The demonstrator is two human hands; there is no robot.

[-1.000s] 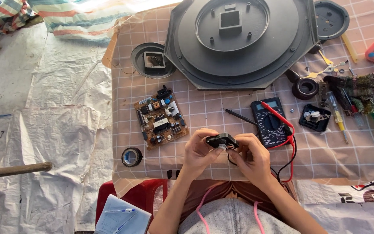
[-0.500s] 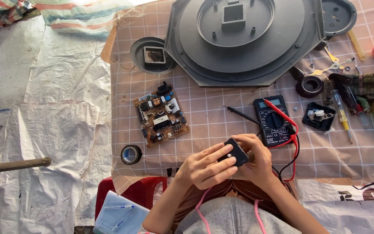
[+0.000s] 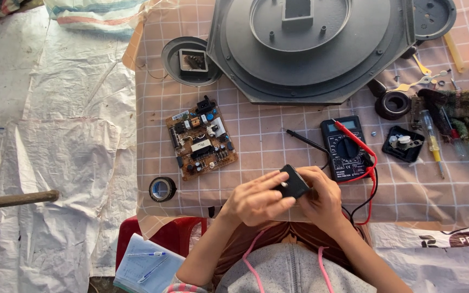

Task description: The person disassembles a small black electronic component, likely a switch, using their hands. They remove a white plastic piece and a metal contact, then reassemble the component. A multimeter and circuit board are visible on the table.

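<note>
The small black part (image 3: 293, 183) between the hands looks like matt plastic. The big grey housing (image 3: 310, 49) has a dull, smooth moulded finish (plastic or painted metal, hard to tell). The checked tablecloth (image 3: 267, 135) looks soft, the tape roll (image 3: 162, 189) glossy, the floor sheeting (image 3: 44, 135) crinkled woven plastic.

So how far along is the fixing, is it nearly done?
Not nearly. Done: the big grey housing lies opened, and the circuit board is out on the checked cloth. In hand: left hand and right hand hold a small black part. Left: the multimeter and loose parts lie about, nothing reassembled.
</note>
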